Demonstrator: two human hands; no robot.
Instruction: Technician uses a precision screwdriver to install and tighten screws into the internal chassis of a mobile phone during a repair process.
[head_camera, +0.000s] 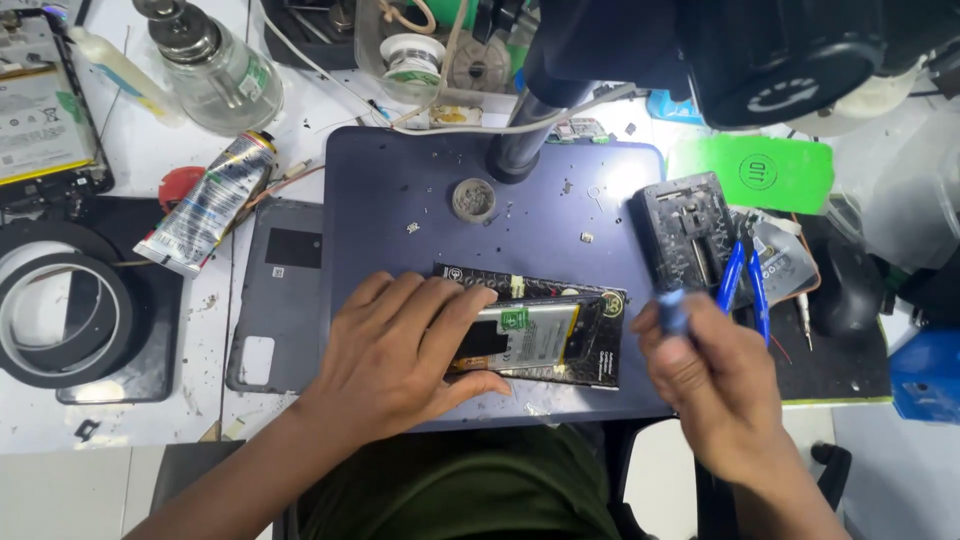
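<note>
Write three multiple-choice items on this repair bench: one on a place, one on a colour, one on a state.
1. Where does the left hand rest?
A. on the opened phone
B. on the tape rolls
C. on the glass bottle

2. What colour are the handles of the cutters beside the right hand?
A. red
B. blue
C. yellow

3. How is the right hand?
A. flat and open
B. closed around a blue-tipped tool
C. out of view

Answers: 1 A, its palm and fingers lie across the phone; 2 B, both handles are blue; 3 B, the fingers wrap the tool.
</note>
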